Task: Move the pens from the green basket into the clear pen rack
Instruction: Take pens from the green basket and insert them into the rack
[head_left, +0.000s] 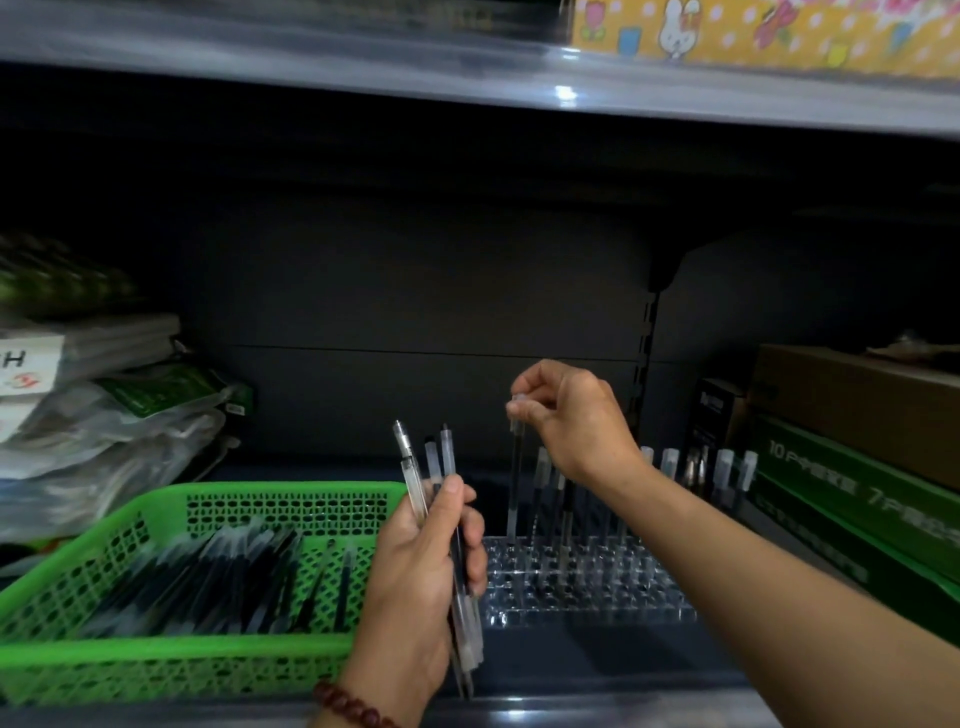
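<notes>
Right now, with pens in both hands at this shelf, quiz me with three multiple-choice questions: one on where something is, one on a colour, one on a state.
1. Where does the green basket lie relative to the clear pen rack?
A. to its left
B. to its right
C. on the shelf above

2. What colour are the beads of the bracelet at the wrist of the left hand?
A. blue
B. reddish brown
C. white

3. How is the pen in the right hand?
A. lying flat in the basket
B. pinched near its top, upright at the rack
C. clenched sideways in a fist

Answers:
1 A: the basket sits left of the rack on the same shelf.
2 B: dark reddish beads show at the wrist.
3 B: fingertips pinch the pen's top end and it hangs straight down toward the rack.
</notes>
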